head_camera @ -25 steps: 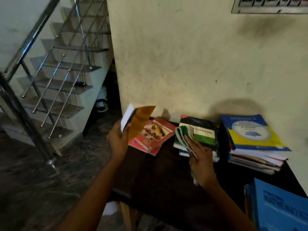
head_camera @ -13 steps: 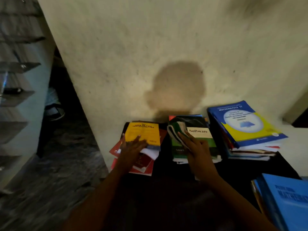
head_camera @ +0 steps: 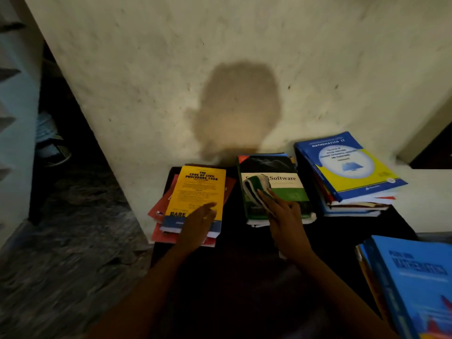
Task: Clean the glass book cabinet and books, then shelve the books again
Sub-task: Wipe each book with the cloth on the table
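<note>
A yellow law book (head_camera: 198, 192) lies on top of red books (head_camera: 159, 211) at the left of a dark table (head_camera: 244, 265). My left hand (head_camera: 198, 226) rests flat on its near end, fingers straight. In the middle stands a pile topped by a green and black Software book (head_camera: 276, 189). My right hand (head_camera: 283, 216) holds a green and white cloth (head_camera: 256, 189) against that cover. The glass cabinet is out of view.
A stack topped by a blue and yellow Mathematics book (head_camera: 347, 165) lies at the right by the wall. Another blue Mathematics book (head_camera: 415, 285) sits at the near right. A cream wall (head_camera: 220, 57) backs the table; floor and stairs are to the left.
My left hand laid the yellow book, held up a second ago, flat on the red pile and now rests on it. The view swung right, away from the stairs. My right hand stays on the Software book.
</note>
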